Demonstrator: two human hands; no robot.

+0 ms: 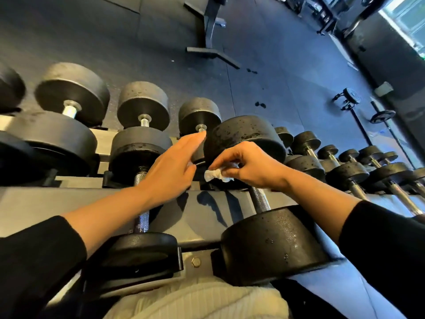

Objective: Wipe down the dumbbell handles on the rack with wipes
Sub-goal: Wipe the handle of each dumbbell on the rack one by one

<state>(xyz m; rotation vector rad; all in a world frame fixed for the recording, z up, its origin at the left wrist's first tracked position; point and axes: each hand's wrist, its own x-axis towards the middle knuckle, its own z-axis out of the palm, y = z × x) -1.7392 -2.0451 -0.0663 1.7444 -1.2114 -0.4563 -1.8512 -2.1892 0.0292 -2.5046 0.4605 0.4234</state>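
Fingers (219,163) of the right hand (250,165) are curled and pinched around a crumpled white wipe (217,175); those of the left hand (171,168) are held straight and released, grasping nothing, with the tips reaching toward the upper tier.

The rack (57,203) is seen as two tiers, its grey front rail running across the view. On the lower tier, two large dumbbells are laid with their long axes running away from the body, near heads at the bottom, far heads toward the floor beyond. The right-hand dumbbell (273,242) is set directly beneath the right hand; its knurled handle (261,199) is exposed between the near head and the wrist, and its far end is hidden under the hand. The left-hand dumbbell's handle (141,217) is crossed by the left forearm.

The wipe is held just beyond and slightly left of the upper end of the right handle, apparently against or just off the far head; contact cannot be confirmed. The handle therefore lies below and toward the body from the pinching fingers, and the right hand is clearly the nearer one. It is judged that a stroke along this handle would need the wipe drawn back down the bar's axis, toward the near head.
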